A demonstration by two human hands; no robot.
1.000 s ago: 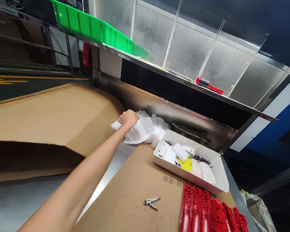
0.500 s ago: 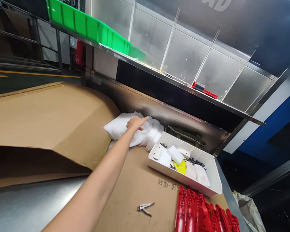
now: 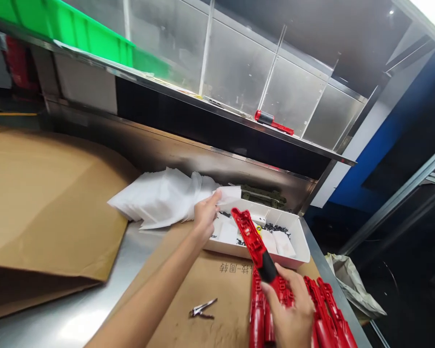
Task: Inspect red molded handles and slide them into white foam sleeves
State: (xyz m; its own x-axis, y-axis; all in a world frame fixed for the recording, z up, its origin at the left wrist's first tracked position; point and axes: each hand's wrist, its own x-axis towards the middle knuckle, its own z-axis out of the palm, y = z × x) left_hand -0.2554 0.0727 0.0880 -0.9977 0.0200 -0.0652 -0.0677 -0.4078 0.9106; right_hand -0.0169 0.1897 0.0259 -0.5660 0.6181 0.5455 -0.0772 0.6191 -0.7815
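Head view: the left hand (image 3: 206,217) pinches a white sheet (image 3: 230,194) between thumb and fingers, near the far left corner of a white tray (image 3: 297,232); the right hand (image 3: 293,304) wraps thumb and fingers around a red part (image 3: 250,237), tilted up before the tray; the red part is probably light, stiff and slippery, best gripped near its dark band (image 3: 267,268); the sheet looks soft, best taken by an edge.
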